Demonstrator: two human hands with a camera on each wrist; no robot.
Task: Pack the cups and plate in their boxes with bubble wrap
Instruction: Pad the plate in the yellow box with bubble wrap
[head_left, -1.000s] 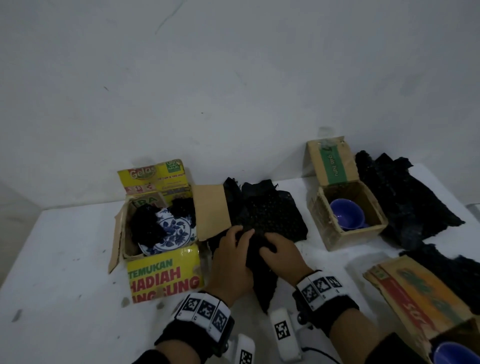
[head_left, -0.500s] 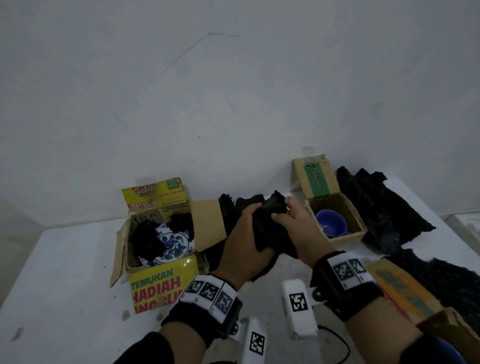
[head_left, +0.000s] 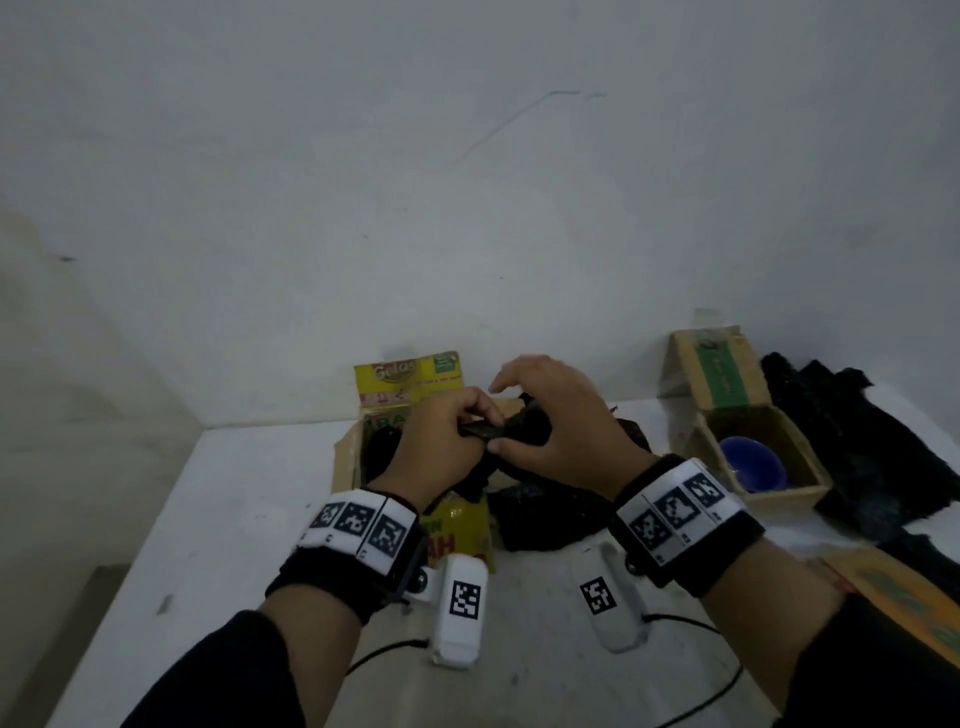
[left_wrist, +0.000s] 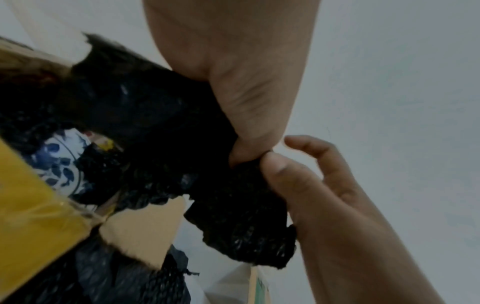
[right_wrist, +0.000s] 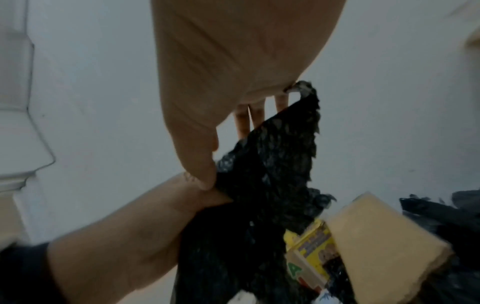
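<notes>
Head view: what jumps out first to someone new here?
Both hands, the left hand and the right hand, meet mid-frame, pinching one crumpled piece of black bubble wrap held up above the white table. Just beneath it sits the open yellow box, with the blue-and-white plate inside. To the right, a blue cup sits unwrapped in a brown box.

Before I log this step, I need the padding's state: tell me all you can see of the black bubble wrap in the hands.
The bubble wrap is a black, glossy, bubbled plastic sheet with ragged edges, bunched and crumpled. Both hands hold it up above the yellow box: the left hand grips one end, and the right hand pinches it with its thumb, other fingers loose. Its free end hangs down. Its full size is hidden.
</notes>
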